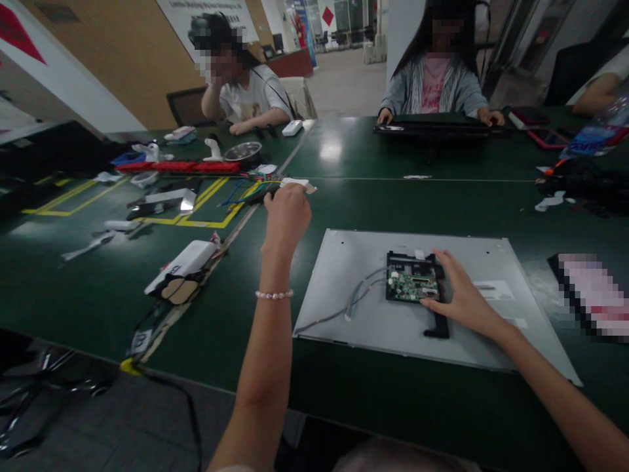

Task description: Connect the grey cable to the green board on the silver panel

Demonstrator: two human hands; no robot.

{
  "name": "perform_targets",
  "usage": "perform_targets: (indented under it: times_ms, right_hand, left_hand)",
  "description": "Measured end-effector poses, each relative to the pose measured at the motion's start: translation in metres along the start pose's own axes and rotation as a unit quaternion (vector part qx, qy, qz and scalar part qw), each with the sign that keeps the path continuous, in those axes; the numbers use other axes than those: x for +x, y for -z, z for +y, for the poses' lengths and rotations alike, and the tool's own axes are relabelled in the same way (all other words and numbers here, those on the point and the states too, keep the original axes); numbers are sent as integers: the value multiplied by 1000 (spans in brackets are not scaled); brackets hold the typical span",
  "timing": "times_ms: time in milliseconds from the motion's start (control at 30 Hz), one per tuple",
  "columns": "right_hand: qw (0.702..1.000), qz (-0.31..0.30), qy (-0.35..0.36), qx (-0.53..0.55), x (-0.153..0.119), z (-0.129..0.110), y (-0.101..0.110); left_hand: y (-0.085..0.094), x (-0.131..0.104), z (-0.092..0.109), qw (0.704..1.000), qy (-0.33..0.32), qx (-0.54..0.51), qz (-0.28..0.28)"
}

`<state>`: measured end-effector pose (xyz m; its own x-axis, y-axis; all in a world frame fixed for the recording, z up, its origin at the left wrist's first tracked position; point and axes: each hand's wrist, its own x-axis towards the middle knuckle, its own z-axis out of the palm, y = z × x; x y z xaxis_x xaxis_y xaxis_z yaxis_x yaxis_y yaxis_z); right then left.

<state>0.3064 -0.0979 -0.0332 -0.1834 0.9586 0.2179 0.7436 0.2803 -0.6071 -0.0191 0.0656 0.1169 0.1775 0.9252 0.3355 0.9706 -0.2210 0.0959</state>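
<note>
We see our right hand (462,295) gripping the black frame (441,322) on the grey panel (339,282), the green circuit board (411,288) inside it, but cannot tell whether our left hand (289,213) grips the white piece (305,186) at its fingers.

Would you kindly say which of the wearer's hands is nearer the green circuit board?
The right hand, spread at the black frame around the green circuit board; the left hand, with a pale beaded bracelet, is farther away.
</note>
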Motion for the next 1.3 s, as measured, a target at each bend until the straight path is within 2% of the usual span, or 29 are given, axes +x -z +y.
perform_targets:
  times_ms: [100,200,267,333,467,633,767,967,1167,1300]
  right_hand:
    - [1000,2,10,-6,0,-1,1]
    - [1000,8,22,-8,0,0,0]
    - [1000,11,24,-8,1,0,-1]
    - [1000,11,21,-7,0,0,0]
    - [999,20,30,-1,-1,-2,4]
    - [993,38,109,-41,-1,-23,8]
    - [978,12,188,-85,6,-54,0]
    - [966,-35,236,-102,19,-90,-19]
    - [959,-37,264,-101,20,-96,-39]
    - [959,-21,266,-93,22,-94,-42]
  left_hand:
    - [9,-32,45,998,-61,6,18]
    - [4,-81,77,992,-127,5,-2]
    - [-4,-117,88,988,-154,-1,-35]
    - [-13,-149,93,988,-146,11,-52]
    - [-27,-189,98,991,-113,12,-71]
    - [-36,-204,103,994,-89,-22,-56]
    - [-41,-210,104,994,-92,-39,-37]
    - [-45,-218,102,992,-106,-63,-2]
    - [-44,-223,101,990,-80,-112,-2]
    - [-44,-221,96,990,-46,-134,12]
